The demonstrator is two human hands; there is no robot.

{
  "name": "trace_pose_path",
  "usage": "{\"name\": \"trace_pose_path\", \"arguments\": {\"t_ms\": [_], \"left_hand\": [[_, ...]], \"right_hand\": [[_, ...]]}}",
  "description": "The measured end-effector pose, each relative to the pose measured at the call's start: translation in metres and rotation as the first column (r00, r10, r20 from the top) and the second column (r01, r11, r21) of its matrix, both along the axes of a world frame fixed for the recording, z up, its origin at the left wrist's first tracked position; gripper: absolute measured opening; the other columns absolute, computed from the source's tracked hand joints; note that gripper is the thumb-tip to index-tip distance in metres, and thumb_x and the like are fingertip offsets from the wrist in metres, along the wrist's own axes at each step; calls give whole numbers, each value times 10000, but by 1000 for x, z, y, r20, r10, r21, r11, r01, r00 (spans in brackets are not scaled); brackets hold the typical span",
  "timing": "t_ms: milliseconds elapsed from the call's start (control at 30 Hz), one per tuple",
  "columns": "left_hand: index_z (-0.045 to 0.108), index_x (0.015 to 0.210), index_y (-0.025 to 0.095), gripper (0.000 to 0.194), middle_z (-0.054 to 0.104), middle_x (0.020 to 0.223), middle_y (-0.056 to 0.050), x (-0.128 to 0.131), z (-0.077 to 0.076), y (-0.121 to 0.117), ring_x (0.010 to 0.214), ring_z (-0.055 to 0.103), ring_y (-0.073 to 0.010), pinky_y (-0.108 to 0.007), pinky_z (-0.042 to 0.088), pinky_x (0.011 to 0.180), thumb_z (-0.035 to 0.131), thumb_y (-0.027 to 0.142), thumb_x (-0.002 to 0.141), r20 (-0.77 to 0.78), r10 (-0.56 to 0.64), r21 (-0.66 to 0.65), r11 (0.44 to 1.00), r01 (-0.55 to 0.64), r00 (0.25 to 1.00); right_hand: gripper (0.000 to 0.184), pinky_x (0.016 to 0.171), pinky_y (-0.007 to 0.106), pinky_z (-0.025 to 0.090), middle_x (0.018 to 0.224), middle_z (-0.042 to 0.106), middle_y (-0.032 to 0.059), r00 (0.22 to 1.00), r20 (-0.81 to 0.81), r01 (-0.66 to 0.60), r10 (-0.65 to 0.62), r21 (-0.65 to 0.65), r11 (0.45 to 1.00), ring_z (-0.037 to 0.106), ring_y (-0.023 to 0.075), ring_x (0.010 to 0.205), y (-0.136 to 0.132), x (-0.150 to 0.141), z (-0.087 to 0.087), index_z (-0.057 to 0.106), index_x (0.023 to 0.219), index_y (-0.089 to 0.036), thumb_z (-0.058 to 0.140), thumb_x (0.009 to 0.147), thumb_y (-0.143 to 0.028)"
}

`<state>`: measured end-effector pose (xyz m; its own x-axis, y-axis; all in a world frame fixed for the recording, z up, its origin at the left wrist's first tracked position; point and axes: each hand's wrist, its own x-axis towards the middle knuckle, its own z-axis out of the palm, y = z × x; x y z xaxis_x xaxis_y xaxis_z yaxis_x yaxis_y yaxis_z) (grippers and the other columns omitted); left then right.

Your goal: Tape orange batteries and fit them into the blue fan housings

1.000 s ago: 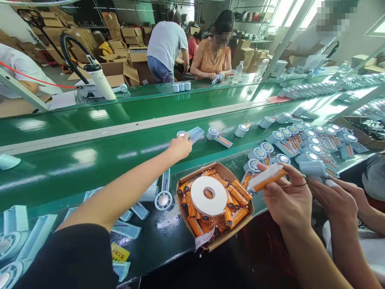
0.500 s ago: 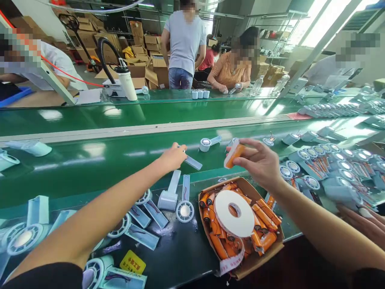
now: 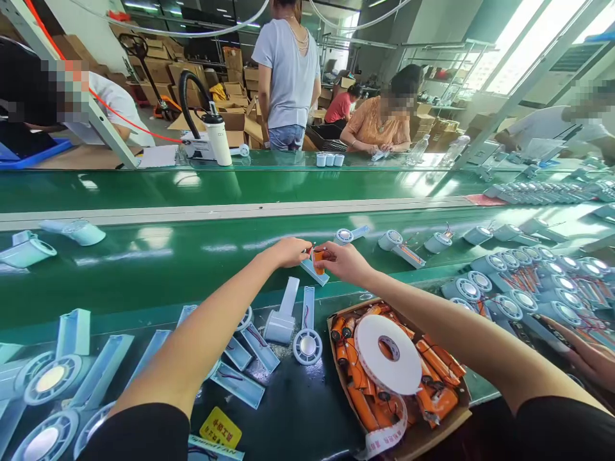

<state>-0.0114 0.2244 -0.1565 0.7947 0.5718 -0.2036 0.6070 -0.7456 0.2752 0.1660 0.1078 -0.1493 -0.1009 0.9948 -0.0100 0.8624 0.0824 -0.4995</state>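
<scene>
Both my hands meet over the green conveyor belt [image 3: 144,256]. My left hand [image 3: 288,251] is closed on a pale blue fan part [image 3: 314,271] that lies on the belt. My right hand [image 3: 342,261] pinches an orange battery cell [image 3: 319,258] against that part. Just below my right arm sits a cardboard box [image 3: 446,422] filled with orange battery cells and a white tape roll [image 3: 387,353].
Several pale blue fan halves [image 3: 281,317] lie on the dark bench edge at the left and centre. More assembled fan parts [image 3: 509,275] crowd the right. Another person's hand [image 3: 593,362] works at far right. Workers stand and sit across the belt.
My right hand has come left and down with the orange cell to meet my left hand at the blue part. The camera has tilted slightly.
</scene>
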Motion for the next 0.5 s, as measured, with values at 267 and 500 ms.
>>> {"name": "trace_pose_path", "arguments": {"t_ms": [267,500], "left_hand": [[685,1046,258,168,783,1064,-52,11,-4,-5,1025,716,-236,-294,486,846,533,308,995,46,54,-12,998,-54,997],[700,1026,247,167,780,1043,-49,19,-9,-6,988,702,-220,-301,493,856,541,287,994,101,107,-62,993,-102,989]], "right_hand": [[361,788,318,526,1055,812,138,894,437,-36,97,-145,989,776,327,1007,-2,-13,7,705,1324,-224,630,1038,-430],[525,810,390,560,1182,788,177,826,546,-26,140,-211,977,769,379,1061,-1,-18,16,653,1452,-302,536,1041,-608]]}}
